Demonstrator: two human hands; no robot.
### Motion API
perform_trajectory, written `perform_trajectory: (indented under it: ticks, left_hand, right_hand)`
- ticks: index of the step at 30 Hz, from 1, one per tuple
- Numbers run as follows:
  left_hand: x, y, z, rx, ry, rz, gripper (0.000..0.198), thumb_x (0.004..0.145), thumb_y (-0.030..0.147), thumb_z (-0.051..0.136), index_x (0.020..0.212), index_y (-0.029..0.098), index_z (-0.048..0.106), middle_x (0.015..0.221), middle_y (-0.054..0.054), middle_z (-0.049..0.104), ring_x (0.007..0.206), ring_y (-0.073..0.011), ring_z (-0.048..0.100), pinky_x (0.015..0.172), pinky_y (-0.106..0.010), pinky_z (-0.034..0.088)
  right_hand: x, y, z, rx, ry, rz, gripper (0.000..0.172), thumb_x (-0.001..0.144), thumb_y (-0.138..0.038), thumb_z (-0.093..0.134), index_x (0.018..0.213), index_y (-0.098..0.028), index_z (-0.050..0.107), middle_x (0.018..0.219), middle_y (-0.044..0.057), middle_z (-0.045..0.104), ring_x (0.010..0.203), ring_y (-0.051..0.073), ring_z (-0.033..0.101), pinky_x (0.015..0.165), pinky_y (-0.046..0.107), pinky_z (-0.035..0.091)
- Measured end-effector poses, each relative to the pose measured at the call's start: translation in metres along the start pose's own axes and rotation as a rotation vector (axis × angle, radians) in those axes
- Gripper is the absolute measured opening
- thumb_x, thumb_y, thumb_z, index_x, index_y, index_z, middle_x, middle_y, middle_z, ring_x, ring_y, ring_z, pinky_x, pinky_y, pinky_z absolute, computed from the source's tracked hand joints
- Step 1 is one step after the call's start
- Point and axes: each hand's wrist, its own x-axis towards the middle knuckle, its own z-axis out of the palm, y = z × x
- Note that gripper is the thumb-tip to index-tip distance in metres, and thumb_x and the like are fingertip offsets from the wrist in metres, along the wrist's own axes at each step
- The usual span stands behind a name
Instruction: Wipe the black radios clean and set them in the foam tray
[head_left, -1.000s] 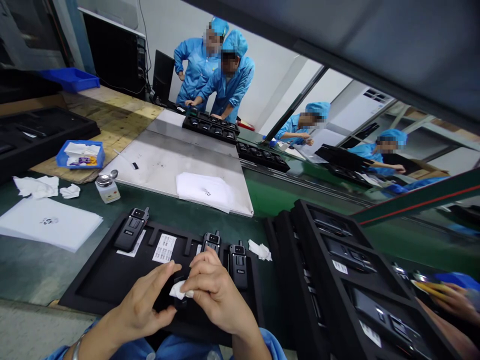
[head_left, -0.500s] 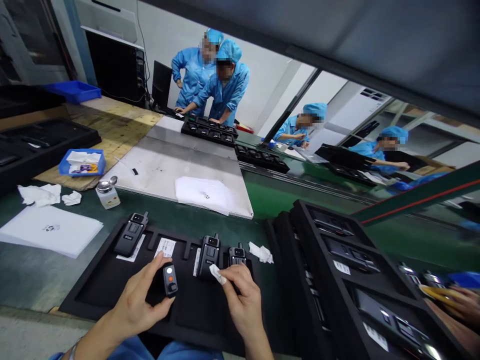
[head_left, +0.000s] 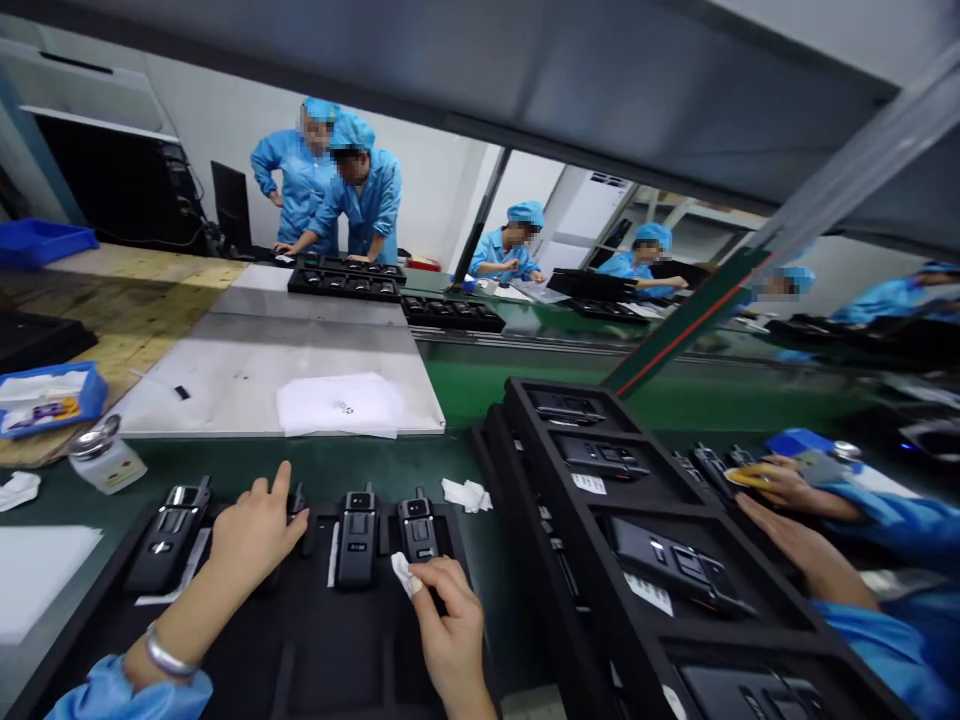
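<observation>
A black foam tray [head_left: 300, 650] lies in front of me with three black handheld radios standing in its slots: one at the left [head_left: 169, 530], one in the middle [head_left: 356, 530] and one to its right [head_left: 418, 525]. My left hand [head_left: 255, 530] rests on the tray between the left and middle radios, its fingers curled over a small black device [head_left: 298, 497] whose top just shows, index finger raised. My right hand [head_left: 450, 620] is lower on the tray and pinches a small white wipe [head_left: 405, 575] just below the right radio.
A stack of black trays [head_left: 600, 480] with devices stands at my right. A co-worker's hands [head_left: 787, 490] work beyond it. Ahead lie a crumpled wipe [head_left: 465, 493], a metal plate [head_left: 225, 370] with white sheets [head_left: 337, 403], a dispenser bottle [head_left: 105, 460] and a blue bin [head_left: 45, 395]. People in blue stand farther back.
My left hand carried the small black device forward and set it down among the radios in the tray. My right hand drew back a little with the wipe. The view swung right.
</observation>
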Motion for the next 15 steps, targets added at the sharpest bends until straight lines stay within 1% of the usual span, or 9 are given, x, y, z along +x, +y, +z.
perform_trajectory:
  ticks: [2, 4, 6, 8, 11, 13, 15]
  left_hand:
    - [0.000, 0.009, -0.002, 0.049, 0.087, 0.058, 0.065, 0.098, 0.046, 0.034, 0.149, 0.006, 0.038, 0.103, -0.020, 0.063, 0.099, -0.0386, 0.063, 0.074, -0.046, 0.052]
    - [0.000, 0.023, -0.004, 0.057, 0.132, 0.101, 0.069, 0.098, 0.051, 0.033, 0.150, 0.005, 0.035, 0.100, -0.019, 0.064, 0.096, -0.0375, 0.064, 0.073, -0.045, 0.053]
    - [0.001, 0.044, -0.004, 0.015, 0.091, 0.131, 0.075, 0.097, 0.056, 0.035, 0.153, 0.006, 0.029, 0.097, -0.017, 0.066, 0.088, -0.0361, 0.066, 0.068, -0.044, 0.053]
    - [0.003, 0.067, -0.002, -0.021, 0.016, 0.157, 0.079, 0.096, 0.057, 0.038, 0.155, 0.006, 0.025, 0.096, -0.018, 0.066, 0.081, -0.0354, 0.068, 0.064, -0.043, 0.053]
    - [0.008, 0.097, 0.002, -0.070, -0.050, 0.130, 0.078, 0.096, 0.053, 0.043, 0.155, 0.006, 0.024, 0.100, -0.019, 0.064, 0.079, -0.0339, 0.070, 0.063, -0.040, 0.052]
    - [0.011, 0.106, 0.005, -0.101, -0.048, 0.093, 0.077, 0.094, 0.048, 0.046, 0.155, 0.007, 0.023, 0.102, -0.020, 0.063, 0.080, -0.0331, 0.071, 0.065, -0.039, 0.052]
    - [0.010, 0.107, 0.006, -0.120, -0.043, 0.077, 0.080, 0.092, 0.045, 0.050, 0.156, 0.007, 0.021, 0.102, -0.018, 0.064, 0.081, -0.0327, 0.071, 0.067, -0.039, 0.052]
  right_hand:
    - [0.001, -0.001, 0.000, 0.017, 0.003, 0.015, 0.014, 0.092, -0.018, 0.059, 0.091, -0.024, 0.072, 0.083, 0.002, 0.066, 0.081, 0.019, 0.063, 0.077, 0.032, 0.049]
    - [0.002, -0.002, -0.001, 0.033, 0.005, 0.026, 0.015, 0.092, -0.017, 0.058, 0.091, -0.024, 0.071, 0.084, 0.002, 0.066, 0.082, 0.019, 0.062, 0.079, 0.033, 0.049]
    - [0.002, -0.003, 0.000, 0.048, 0.005, 0.026, 0.015, 0.092, -0.017, 0.057, 0.092, -0.024, 0.070, 0.085, 0.002, 0.066, 0.083, 0.019, 0.062, 0.080, 0.033, 0.048]
    - [0.002, -0.005, -0.001, 0.059, 0.010, 0.019, 0.015, 0.093, -0.017, 0.056, 0.092, -0.023, 0.070, 0.085, 0.002, 0.065, 0.083, 0.019, 0.061, 0.079, 0.033, 0.048]
    - [0.001, -0.005, -0.001, 0.068, 0.025, 0.014, 0.015, 0.092, -0.017, 0.057, 0.091, -0.023, 0.071, 0.083, 0.002, 0.065, 0.081, 0.019, 0.061, 0.077, 0.033, 0.049]
    - [0.000, -0.004, -0.002, 0.075, 0.036, 0.009, 0.016, 0.091, -0.016, 0.057, 0.091, -0.023, 0.071, 0.082, 0.002, 0.065, 0.080, 0.019, 0.062, 0.075, 0.032, 0.049]
    - [0.000, -0.003, -0.003, 0.085, 0.048, 0.003, 0.016, 0.091, -0.017, 0.057, 0.091, -0.023, 0.072, 0.083, 0.002, 0.066, 0.080, 0.019, 0.062, 0.074, 0.032, 0.050]
